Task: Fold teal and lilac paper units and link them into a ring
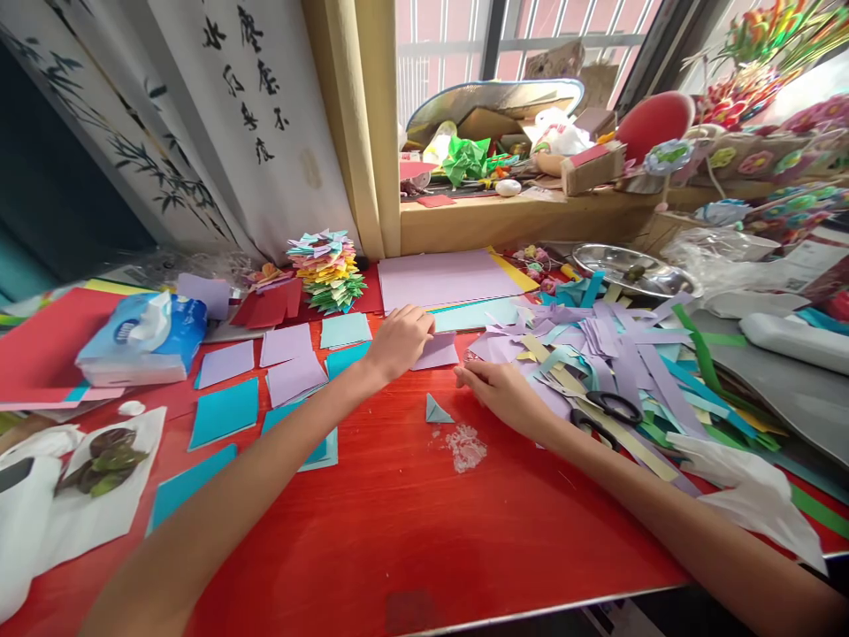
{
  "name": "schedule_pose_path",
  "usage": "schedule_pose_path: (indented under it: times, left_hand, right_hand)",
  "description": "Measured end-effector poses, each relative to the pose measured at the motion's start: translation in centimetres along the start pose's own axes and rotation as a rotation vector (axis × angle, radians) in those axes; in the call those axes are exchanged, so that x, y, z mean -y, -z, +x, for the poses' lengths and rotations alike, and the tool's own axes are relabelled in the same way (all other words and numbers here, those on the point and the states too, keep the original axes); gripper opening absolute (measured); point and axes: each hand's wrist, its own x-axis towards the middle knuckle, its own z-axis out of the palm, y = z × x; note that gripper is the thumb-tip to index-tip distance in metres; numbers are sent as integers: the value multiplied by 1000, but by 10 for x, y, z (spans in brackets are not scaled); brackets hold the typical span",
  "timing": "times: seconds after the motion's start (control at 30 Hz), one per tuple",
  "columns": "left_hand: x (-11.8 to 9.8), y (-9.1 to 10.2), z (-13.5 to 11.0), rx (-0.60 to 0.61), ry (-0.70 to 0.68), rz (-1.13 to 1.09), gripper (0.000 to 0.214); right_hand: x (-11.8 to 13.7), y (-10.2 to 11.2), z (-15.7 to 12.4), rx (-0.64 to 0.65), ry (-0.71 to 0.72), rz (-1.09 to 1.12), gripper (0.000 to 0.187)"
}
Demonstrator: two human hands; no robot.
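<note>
My left hand [401, 341] is at the middle of the red table [345, 548], its fingers curled down at the edge of a lilac paper sheet [439, 353]. To its right my right hand [499, 391] has its fingers drawn together beside the pile of cut strips; what they hold, if anything, is hidden. Between and below the hands stands a small folded pale-blue paper triangle [436, 410]. Just under it lies a heap of clear, crumbly bits [466, 448]. Left of my left hand are lilac squares [295, 379], teal squares [225, 413] and a light-blue square [346, 330].
Black-handled scissors [615, 408] lie among paper strips [597, 341] at right. A tower of folded paper pieces [325, 272] stands at the back, near large lilac sheets [444, 283]. A tissue pack [144, 338] sits at left, a metal dish [614, 262] at back right.
</note>
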Motion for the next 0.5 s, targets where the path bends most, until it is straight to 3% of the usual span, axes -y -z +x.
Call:
schedule_pose_path:
  times: [0.5]
  left_hand:
    - [14, 5, -11, -35, 34, 23, 13]
  right_hand:
    - [-1, 2, 2, -81, -35, 63, 36]
